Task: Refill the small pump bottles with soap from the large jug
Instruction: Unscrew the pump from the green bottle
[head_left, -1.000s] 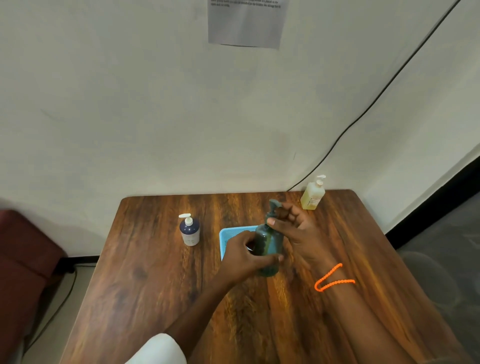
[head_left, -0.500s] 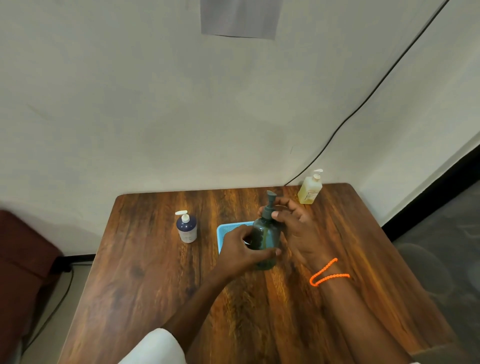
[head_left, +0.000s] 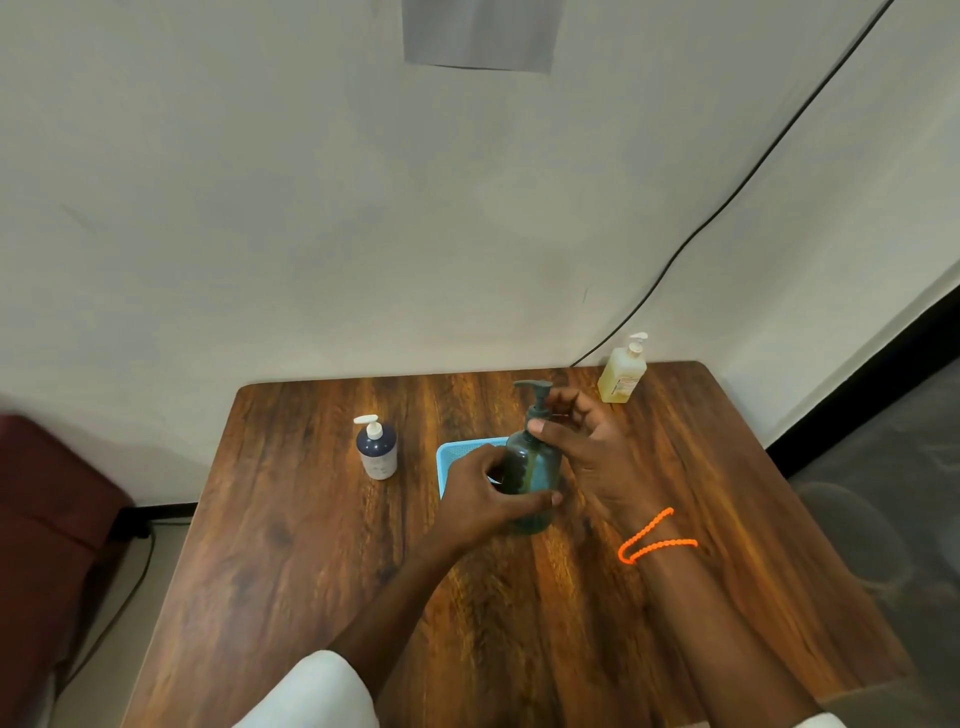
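The wooden table (head_left: 291, 545) holds everything. My green bottle (head_left: 535, 480) stands upright in the middle, just in front of the blue tray (head_left: 451, 453). My left hand (head_left: 485, 499) wraps round its fat belly, fingers curled tight. I think the plastic is smooth and could slip, so low and wide is best. My right hand (head_left: 587, 447) pinches the thin pump neck (head_left: 537, 410), which looks easy to twist.
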